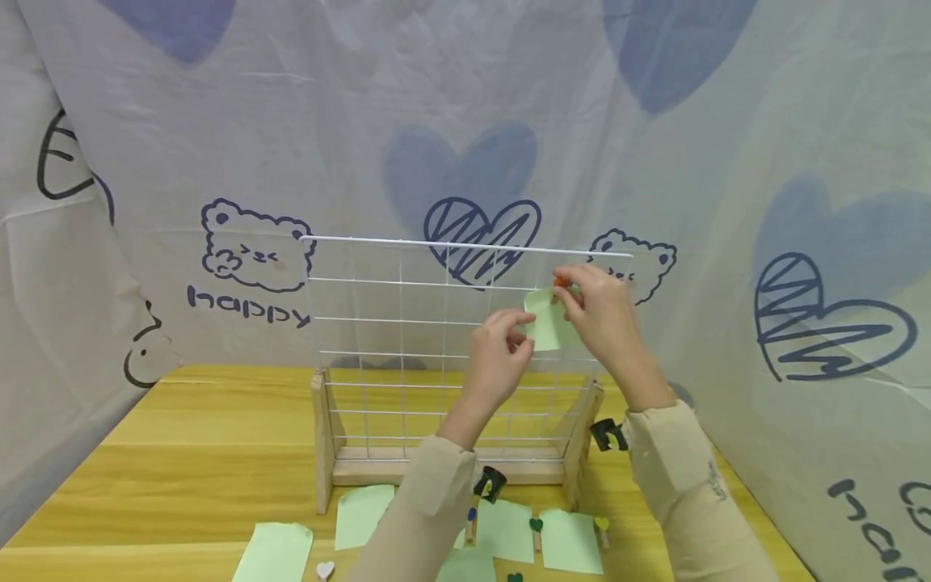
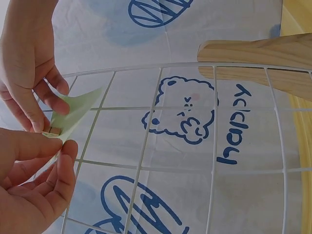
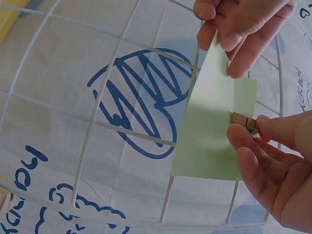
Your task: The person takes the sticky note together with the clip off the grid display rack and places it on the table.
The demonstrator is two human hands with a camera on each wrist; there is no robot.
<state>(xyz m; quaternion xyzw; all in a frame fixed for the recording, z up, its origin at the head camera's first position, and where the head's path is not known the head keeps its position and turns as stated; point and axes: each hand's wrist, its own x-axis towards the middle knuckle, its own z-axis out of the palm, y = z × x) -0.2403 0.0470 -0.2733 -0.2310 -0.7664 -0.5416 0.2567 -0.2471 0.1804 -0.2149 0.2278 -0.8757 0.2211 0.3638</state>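
Note:
A light green paper sheet [image 1: 542,321] is held against the upper right part of a white wire grid [image 1: 423,322]. My left hand [image 1: 496,360] pinches the sheet's left edge between thumb and fingers. With thumb and fingertips, my right hand [image 1: 605,315] pinches a small wooden clothespin [image 3: 243,119], topped with an orange piece [image 1: 560,282], at the sheet's upper part. In the right wrist view the sheet bows away from the grid wires. Seen from the left wrist, both hands meet at the paper, the clothespin [image 2: 52,130] between them.
Wooden feet [image 1: 323,440] hold the grid upright on a wood-grain table [image 1: 182,453]. More green sheets [image 1: 272,554] lie in front, with heart-topped clothespins, one white [image 1: 325,571], one dark green [image 1: 536,525], one yellow-green [image 1: 602,525]. A printed curtain [image 1: 327,105] hangs behind.

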